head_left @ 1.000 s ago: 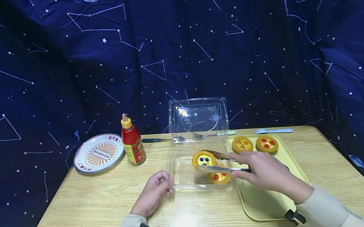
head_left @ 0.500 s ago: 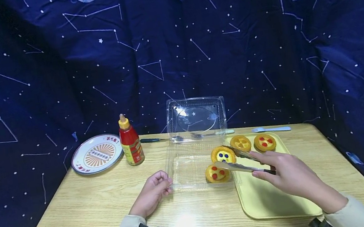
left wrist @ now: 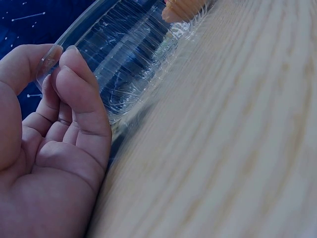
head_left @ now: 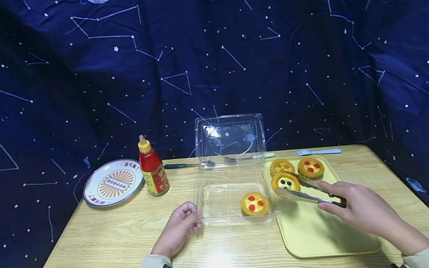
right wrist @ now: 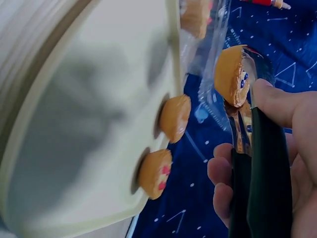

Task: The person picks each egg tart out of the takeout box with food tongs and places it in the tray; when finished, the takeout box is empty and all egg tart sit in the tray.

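Observation:
My right hand (head_left: 362, 207) grips black-handled metal tongs (head_left: 309, 191). Between their tips sits an egg tart with blue dots (head_left: 285, 182), held above the yellow tray (head_left: 324, 237); the right wrist view shows this blue-dotted tart (right wrist: 231, 77) raised off the tray's surface. Thumb and fingertips of my left hand (head_left: 179, 228) pinch the near left corner of a clear plastic clamshell box (head_left: 217, 202), as the left wrist view of the hand (left wrist: 64, 119) confirms. The box's lid (head_left: 229, 138) stands open at the back. Inside, at the front right, lies a red-dotted tart (head_left: 255, 204).
On the tray's far end rest a plain-topped tart (head_left: 281, 166) and another red-dotted tart (head_left: 311, 167). A light blue fork (head_left: 319, 152) lies behind them. To the left stand a red sauce bottle (head_left: 154, 172) and a patterned plate (head_left: 113, 183). Two more forks lie behind the box.
My right hand has moved right, carrying the blue-dotted tart in the tongs from over the box to over the tray. The left hand stays at the box's corner.

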